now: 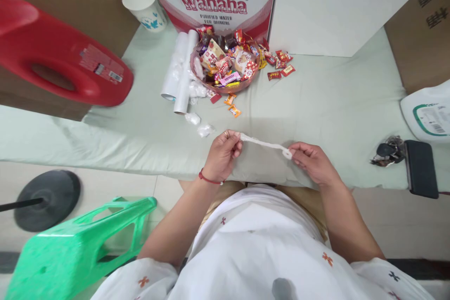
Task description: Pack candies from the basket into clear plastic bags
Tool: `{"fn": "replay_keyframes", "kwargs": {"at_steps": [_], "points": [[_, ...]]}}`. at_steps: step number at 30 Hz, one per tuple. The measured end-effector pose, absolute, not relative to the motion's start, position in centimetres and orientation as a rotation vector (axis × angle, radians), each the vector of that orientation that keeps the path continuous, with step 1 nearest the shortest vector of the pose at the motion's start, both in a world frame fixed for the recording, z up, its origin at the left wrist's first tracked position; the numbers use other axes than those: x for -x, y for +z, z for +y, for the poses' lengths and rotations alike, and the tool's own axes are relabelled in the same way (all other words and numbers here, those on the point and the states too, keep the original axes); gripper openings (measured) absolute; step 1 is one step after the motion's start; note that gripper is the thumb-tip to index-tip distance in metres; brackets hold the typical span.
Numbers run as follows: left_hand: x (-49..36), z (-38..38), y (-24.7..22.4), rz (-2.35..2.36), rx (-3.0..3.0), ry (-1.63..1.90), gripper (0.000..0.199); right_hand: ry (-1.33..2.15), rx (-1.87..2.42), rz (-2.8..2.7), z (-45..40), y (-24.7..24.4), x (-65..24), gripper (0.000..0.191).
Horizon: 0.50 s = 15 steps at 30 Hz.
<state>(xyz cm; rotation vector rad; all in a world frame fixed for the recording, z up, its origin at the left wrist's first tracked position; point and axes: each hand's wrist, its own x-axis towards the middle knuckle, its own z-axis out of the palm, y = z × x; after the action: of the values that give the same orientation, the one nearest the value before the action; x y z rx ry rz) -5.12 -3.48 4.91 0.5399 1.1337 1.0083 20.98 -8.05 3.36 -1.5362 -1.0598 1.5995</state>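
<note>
Stretched between my hands is a thin white twisted strip; I cannot tell if it is paper, plastic or cloth. Its left end is pinched in the fingers of my left hand, which has a red cord bracelet on the wrist. A small loop or coil forms the right end, held between the thumb and fingers of my right hand. Both hands are just above the front part of the covered table. Beyond my left hand lie small crumpled clear-plastic bundles.
A bowl of wrapped sweets stands before a Wahaha carton, beside white rolls. On the left are a red jug, a paper cup and a green stool. A phone, keys and a white bottle lie right.
</note>
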Motion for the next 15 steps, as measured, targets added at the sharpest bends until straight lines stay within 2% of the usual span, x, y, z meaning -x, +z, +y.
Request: {"fn": "replay_keyframes", "kwargs": {"at_steps": [7, 15], "points": [[4.8, -3.8, 5.8, 1.053, -0.45, 0.978, 0.04, 1.314, 1.511, -0.952, -7.4, 2.5, -21.0, 0.03], [7.8, -4.7, 4.6, 1.076, -0.875, 1.096, 0.038, 1.535, 1.416, -0.56, -6.6, 4.3, -22.6, 0.047]]}}
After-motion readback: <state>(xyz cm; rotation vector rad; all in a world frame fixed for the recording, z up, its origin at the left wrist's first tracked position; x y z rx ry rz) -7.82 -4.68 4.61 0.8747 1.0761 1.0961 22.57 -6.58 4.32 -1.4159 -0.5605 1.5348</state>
